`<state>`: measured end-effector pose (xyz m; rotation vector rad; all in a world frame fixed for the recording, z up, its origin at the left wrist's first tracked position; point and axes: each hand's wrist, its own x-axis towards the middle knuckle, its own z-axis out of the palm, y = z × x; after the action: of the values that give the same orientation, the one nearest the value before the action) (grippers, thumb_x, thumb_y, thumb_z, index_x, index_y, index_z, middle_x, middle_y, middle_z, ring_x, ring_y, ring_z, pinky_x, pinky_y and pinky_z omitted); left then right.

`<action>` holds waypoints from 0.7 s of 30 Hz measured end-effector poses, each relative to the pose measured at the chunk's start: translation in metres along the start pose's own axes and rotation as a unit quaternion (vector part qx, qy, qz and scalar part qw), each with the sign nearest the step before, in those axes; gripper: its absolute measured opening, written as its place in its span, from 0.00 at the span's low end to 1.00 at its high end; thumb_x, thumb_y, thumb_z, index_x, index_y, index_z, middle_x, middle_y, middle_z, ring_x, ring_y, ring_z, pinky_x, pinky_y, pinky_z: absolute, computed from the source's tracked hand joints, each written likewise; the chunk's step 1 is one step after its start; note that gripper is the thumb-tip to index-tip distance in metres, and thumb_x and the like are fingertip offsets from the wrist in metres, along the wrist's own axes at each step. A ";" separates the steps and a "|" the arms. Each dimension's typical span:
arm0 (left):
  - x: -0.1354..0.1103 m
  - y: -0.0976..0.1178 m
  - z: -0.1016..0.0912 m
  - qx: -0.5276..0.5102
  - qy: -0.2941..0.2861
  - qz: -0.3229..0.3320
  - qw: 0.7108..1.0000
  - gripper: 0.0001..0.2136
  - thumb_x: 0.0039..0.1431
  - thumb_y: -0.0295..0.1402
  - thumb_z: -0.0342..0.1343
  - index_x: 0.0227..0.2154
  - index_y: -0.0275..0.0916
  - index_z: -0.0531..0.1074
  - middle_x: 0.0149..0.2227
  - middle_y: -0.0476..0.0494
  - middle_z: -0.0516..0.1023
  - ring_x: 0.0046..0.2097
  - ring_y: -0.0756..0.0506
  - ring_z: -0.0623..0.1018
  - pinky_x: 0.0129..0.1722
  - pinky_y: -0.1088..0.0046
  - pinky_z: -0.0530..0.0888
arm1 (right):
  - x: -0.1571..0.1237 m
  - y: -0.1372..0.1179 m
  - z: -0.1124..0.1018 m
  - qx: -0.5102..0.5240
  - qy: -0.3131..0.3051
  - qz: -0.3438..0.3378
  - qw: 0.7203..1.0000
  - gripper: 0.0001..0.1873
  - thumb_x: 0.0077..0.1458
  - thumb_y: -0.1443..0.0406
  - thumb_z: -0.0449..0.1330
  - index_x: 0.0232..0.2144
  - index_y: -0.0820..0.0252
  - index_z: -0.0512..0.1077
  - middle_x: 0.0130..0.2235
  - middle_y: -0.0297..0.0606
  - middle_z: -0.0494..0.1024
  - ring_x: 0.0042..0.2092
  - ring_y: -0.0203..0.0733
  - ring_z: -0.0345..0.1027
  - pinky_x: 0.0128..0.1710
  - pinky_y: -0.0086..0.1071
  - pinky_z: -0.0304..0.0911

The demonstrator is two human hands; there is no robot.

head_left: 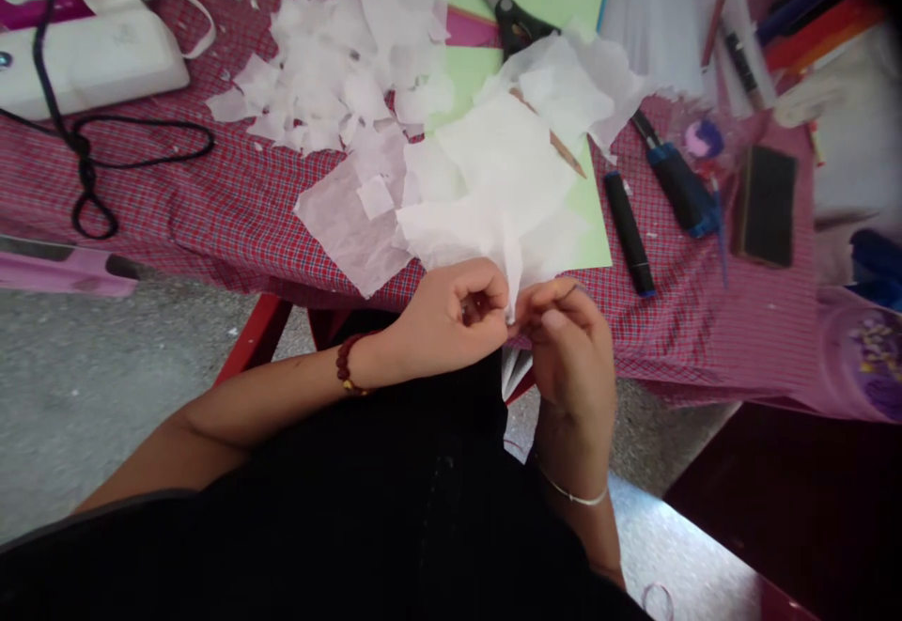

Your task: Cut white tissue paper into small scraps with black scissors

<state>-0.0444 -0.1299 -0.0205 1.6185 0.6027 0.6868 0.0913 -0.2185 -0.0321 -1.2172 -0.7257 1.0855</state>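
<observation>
Just off the table's near edge, my left hand (458, 316) and my right hand (570, 339) meet fingertip to fingertip. Between them is a narrow twisted strip of white tissue paper (514, 269), its lower end pinched by the left thumb and forefinger. The right fingers are curled closed against that same end; how much of it they grip is partly hidden. Larger white tissue sheets (486, 161) lie directly beyond the hands, over a light green sheet (598, 226). A pile of small torn tissue pieces (317, 76) spreads to the upper left.
Black-handled scissors (518, 24) and a pencil (566, 151) lie among the papers. At right are a black marker (629, 236), a blue-and-black tool (680, 184) and a dark rectangular block (767, 206). A white device (105, 53) with a black cord (141, 121) sits left on the checked cloth (232, 198).
</observation>
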 end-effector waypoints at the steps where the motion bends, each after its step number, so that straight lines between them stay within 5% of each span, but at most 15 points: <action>1: 0.000 -0.001 0.000 0.021 -0.001 0.018 1.000 0.06 0.46 0.20 0.50 0.22 0.37 0.63 0.24 0.53 0.65 0.27 0.55 0.65 0.26 0.79 0.63 | 0.001 -0.003 0.000 -0.017 -0.002 -0.008 1.000 0.02 0.54 0.66 0.59 0.32 0.53 0.70 0.29 0.31 0.71 0.29 0.37 0.66 0.31 0.34 0.64; 7: -0.002 0.002 0.000 0.063 -0.042 0.006 0.997 0.05 0.49 0.20 0.51 0.24 0.36 0.66 0.25 0.53 0.67 0.27 0.54 0.65 0.26 0.78 0.62 | 0.006 -0.017 0.002 -0.215 -0.038 0.007 0.976 0.06 0.53 0.67 0.61 0.25 0.57 0.69 0.27 0.29 0.66 0.28 0.33 0.61 0.27 0.30 0.57; 13: 0.001 0.008 -0.002 -0.056 -0.048 -0.100 0.992 0.05 0.51 0.22 0.52 0.23 0.35 0.66 0.22 0.53 0.65 0.25 0.55 0.62 0.25 0.78 0.61 | 0.007 -0.013 0.000 -0.166 -0.035 0.017 0.985 0.05 0.53 0.67 0.61 0.26 0.57 0.71 0.28 0.30 0.70 0.28 0.33 0.65 0.28 0.30 0.62; 21: 0.002 0.004 0.000 -0.148 -0.042 -0.126 0.980 0.03 0.49 0.24 0.51 0.25 0.36 0.64 0.23 0.53 0.65 0.26 0.54 0.66 0.26 0.77 0.64 | 0.006 0.000 -0.002 -0.110 0.021 0.010 0.994 0.05 0.54 0.67 0.61 0.26 0.56 0.73 0.26 0.29 0.70 0.28 0.35 0.66 0.31 0.32 0.63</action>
<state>-0.0423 -0.1291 -0.0164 1.2621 0.6006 0.4901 0.0955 -0.2136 -0.0332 -1.4344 -0.8178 1.0124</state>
